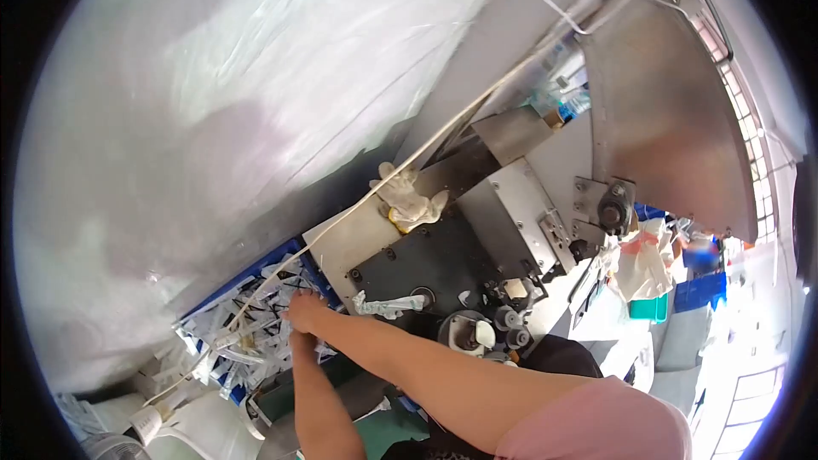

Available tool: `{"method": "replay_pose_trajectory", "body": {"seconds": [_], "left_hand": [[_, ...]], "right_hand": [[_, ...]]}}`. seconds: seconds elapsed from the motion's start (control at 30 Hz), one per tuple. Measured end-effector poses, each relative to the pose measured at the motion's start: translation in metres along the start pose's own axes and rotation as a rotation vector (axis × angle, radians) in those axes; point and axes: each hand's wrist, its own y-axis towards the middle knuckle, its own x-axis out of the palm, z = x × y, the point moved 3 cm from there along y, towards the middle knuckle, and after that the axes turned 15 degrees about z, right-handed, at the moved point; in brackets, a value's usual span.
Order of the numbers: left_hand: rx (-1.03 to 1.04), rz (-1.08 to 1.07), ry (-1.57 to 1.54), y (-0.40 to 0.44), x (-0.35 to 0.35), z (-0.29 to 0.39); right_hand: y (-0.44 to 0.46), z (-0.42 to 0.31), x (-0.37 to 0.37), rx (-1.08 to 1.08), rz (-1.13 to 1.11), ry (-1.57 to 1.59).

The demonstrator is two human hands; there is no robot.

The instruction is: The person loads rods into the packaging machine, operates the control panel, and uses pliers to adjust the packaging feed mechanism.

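Observation:
Both my hands are together at the right end of a blue bin (294,247) heaped with small white and clear packets (256,328) that have dark pieces in them. My right hand (304,310) bends down over the packets with its fingers curled; what they grip, if anything, is too small to make out. Close below it and partly covered by it is my left hand (300,337), touching or almost touching it. Its fingers are hidden. A thin pale cord or rod (341,217) crosses diagonally over the bin.
Right of the bin stands a machine with a dark metal plate (417,264), a steel block (511,213) and rollers (509,318). A white work glove (409,200) and a crumpled plastic strip (388,304) lie on it. A fan (115,447) is at lower left.

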Motion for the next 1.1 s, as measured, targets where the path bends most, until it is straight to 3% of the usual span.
{"method": "replay_pose_trajectory", "body": {"seconds": [0.03, 0.1, 0.13, 0.17, 0.2, 0.23, 0.27, 0.33, 0.43, 0.47, 0.5, 0.53, 0.6, 0.67, 0.8, 1.0, 1.1], "left_hand": [[0.033, 0.021, 0.049, 0.000, -0.015, 0.022], [0.148, 0.075, 0.091, -0.026, -0.038, 0.068], [0.306, 0.168, 0.016, -0.098, -0.023, 0.096], [0.578, 0.064, 0.069, -0.117, -0.027, 0.114], [0.546, 0.177, -0.080, -0.169, -0.015, 0.133], [0.664, 0.160, -0.121, -0.228, -0.003, 0.148], [0.793, 0.072, -0.143, -0.290, 0.011, 0.157], [0.958, -0.324, -0.194, -0.417, 0.033, 0.151], [1.108, -1.156, -0.285, -0.570, 0.048, 0.110], [0.850, -1.634, -0.378, -0.599, 0.054, 0.098], [0.870, -1.791, -0.284, -0.631, 0.059, 0.088], [0.891, -1.944, -0.181, -0.664, 0.064, 0.078], [0.782, -2.061, -0.075, -0.710, 0.074, 0.051], [0.781, -1.966, -0.115, -0.753, 0.088, 0.027], [0.652, -2.127, 0.069, -0.797, 0.130, -0.020], [0.511, -2.138, 0.200, -0.838, 0.196, -0.111], [0.493, -2.180, 0.260, -0.851, 0.224, -0.147]], "right_hand": [[-0.003, 0.000, -0.016, 0.054, 0.145, 0.006], [0.007, -0.011, -0.061, -0.095, -0.178, 0.317], [0.015, -0.012, -0.086, -0.062, -0.142, 0.340], [0.015, -0.021, -0.104, -0.446, -0.335, 0.305], [0.007, -0.024, -0.125, -0.828, -0.529, 0.256], [-0.002, -0.019, -0.161, -0.670, -0.664, 0.193], [-0.016, -0.008, -0.198, -0.632, -0.652, 0.221], [-0.059, 0.027, -0.276, -0.637, -0.369, 0.557], [-0.131, 0.105, -0.331, -0.561, -0.258, 0.838], [-0.148, 0.133, -0.353, -0.538, -0.357, 0.726], [-0.169, 0.163, -0.348, -0.542, -0.307, 0.661], [-0.188, 0.194, -0.344, -0.404, -0.293, 0.706], [-0.208, 0.247, -0.355, -0.175, -0.307, 0.747], [-0.216, 0.285, -0.370, -0.085, -0.307, 0.761], [-0.209, 0.349, -0.380, 0.046, -0.198, 0.686], [-0.188, 0.439, -0.375, 0.194, -0.142, 0.499], [-0.180, 0.507, -0.350, 0.328, 0.089, 0.524]]}}
